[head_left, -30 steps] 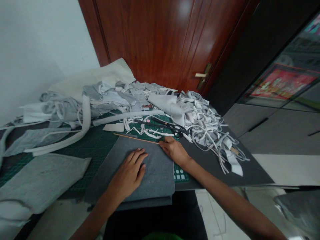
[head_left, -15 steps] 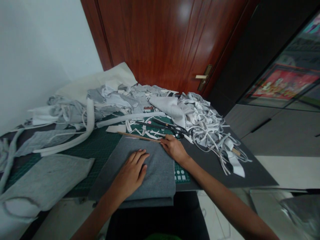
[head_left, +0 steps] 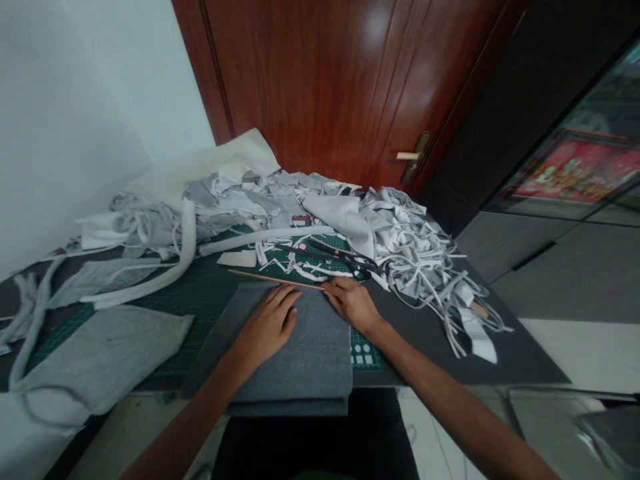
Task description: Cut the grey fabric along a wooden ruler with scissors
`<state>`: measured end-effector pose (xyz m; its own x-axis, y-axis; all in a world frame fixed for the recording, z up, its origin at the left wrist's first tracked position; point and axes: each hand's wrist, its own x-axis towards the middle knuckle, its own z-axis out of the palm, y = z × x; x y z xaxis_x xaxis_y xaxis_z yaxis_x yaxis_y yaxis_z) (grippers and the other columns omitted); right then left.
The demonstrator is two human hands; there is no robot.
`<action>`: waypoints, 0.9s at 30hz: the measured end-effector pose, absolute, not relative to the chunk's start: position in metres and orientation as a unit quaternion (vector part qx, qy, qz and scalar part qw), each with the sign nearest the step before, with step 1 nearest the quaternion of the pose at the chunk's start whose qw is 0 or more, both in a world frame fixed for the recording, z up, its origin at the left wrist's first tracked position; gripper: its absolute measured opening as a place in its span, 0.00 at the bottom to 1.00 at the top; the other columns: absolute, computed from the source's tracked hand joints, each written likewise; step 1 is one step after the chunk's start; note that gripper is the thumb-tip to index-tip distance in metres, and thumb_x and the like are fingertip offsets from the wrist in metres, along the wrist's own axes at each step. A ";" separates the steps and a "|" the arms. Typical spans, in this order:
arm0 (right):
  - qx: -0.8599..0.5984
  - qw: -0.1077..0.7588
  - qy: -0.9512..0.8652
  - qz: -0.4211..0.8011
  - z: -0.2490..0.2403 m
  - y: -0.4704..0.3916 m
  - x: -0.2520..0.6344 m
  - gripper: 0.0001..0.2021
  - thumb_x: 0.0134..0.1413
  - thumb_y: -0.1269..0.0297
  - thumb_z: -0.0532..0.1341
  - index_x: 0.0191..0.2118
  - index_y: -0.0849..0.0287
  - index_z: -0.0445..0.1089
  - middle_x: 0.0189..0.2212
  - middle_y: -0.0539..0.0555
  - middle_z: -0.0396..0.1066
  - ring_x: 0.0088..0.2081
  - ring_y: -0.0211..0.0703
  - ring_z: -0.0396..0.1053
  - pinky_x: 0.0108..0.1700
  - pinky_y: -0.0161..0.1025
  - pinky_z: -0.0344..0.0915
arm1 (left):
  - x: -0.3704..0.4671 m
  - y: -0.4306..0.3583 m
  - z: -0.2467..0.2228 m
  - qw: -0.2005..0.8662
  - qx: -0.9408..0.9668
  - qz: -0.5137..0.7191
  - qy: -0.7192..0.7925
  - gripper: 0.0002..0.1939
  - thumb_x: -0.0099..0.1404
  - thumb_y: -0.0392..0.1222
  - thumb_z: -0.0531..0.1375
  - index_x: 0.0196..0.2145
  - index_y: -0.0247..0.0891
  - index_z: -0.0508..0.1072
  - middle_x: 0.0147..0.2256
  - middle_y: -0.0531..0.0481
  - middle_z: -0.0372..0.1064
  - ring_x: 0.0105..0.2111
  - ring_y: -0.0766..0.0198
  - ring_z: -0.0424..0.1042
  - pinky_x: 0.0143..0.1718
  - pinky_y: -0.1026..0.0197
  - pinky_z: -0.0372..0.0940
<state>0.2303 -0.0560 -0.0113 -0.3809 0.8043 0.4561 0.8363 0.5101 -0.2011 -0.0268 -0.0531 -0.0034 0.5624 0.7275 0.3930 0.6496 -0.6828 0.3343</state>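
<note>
A grey cloth (head_left: 300,363), folded at its near edge, lies in front of me and hangs slightly over the table's near side. Along its far edge runs a thin wooden strip (head_left: 253,275), perhaps a ruler seen nearly edge-on. My right hand (head_left: 353,303) pinches the right end of this strip at the cloth's far right corner. Flat on the cloth rests my left hand (head_left: 270,320), its fingers stretched out and the fingertips close to the strip; whether they touch it I cannot tell. Black-handled scissors (head_left: 345,257) lie just beyond my right hand.
A green cutting mat (head_left: 200,293) lies under the cloth. Heaps of grey and white fabric scraps (head_left: 400,233) line the back and right. At left lie another grey cloth piece (head_left: 115,347) and a curved padded strip (head_left: 187,233). A wooden door (head_left: 310,87) stands behind.
My left hand has slid forward over the cloth to near the strip. The strip has shifted slightly toward the cloth's far edge, still pinched by my right hand. The view has moved a little.
</note>
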 end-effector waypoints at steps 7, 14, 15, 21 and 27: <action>-0.492 0.276 -0.826 -0.004 -0.013 -0.062 0.229 0.12 0.75 0.68 0.58 0.52 0.59 0.79 0.45 0.60 0.80 0.47 0.51 0.77 0.53 0.45 0.73 | -0.031 -0.055 0.004 0.106 0.849 0.284 0.432 0.17 0.70 0.31 0.52 0.45 0.41 0.78 0.47 0.46 0.77 0.51 0.54 0.76 0.58 0.51 0.73; -0.478 0.353 -0.803 0.046 -0.021 -0.060 0.236 0.12 0.74 0.69 0.58 0.53 0.61 0.78 0.50 0.61 0.81 0.52 0.50 0.79 0.60 0.47 0.73 | -0.034 -0.051 -0.001 0.079 0.800 0.336 0.491 0.13 0.68 0.31 0.52 0.41 0.39 0.76 0.45 0.43 0.74 0.49 0.52 0.75 0.56 0.49 0.71; -0.483 0.353 -0.800 0.045 -0.022 -0.060 0.237 0.12 0.74 0.69 0.58 0.54 0.61 0.78 0.51 0.62 0.81 0.53 0.51 0.79 0.61 0.48 0.72 | -0.036 -0.050 0.000 0.080 0.789 0.352 0.497 0.12 0.68 0.32 0.52 0.37 0.40 0.75 0.41 0.44 0.73 0.46 0.53 0.75 0.53 0.51 0.71; -0.465 0.353 -0.811 0.040 -0.020 -0.058 0.241 0.12 0.73 0.69 0.58 0.53 0.61 0.78 0.50 0.61 0.80 0.53 0.51 0.77 0.60 0.49 0.72 | -0.054 -0.039 0.008 0.163 0.663 0.474 0.556 0.10 0.65 0.39 0.52 0.30 0.40 0.72 0.32 0.50 0.71 0.34 0.59 0.72 0.40 0.58 0.67; -0.458 0.323 -0.828 -0.018 -0.016 -0.059 0.243 0.11 0.73 0.69 0.59 0.49 0.60 0.80 0.43 0.60 0.74 0.44 0.50 0.73 0.49 0.46 0.73 | -0.062 -0.042 0.015 0.150 0.579 0.542 0.591 0.08 0.61 0.41 0.51 0.28 0.41 0.69 0.23 0.55 0.64 0.24 0.62 0.65 0.29 0.61 0.58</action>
<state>0.2430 -0.0585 -0.0156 -0.3706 0.7471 0.5518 0.7702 0.5792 -0.2669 -0.0618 -0.0416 0.0148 -0.2856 0.8461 0.4501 0.5218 -0.2567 0.8135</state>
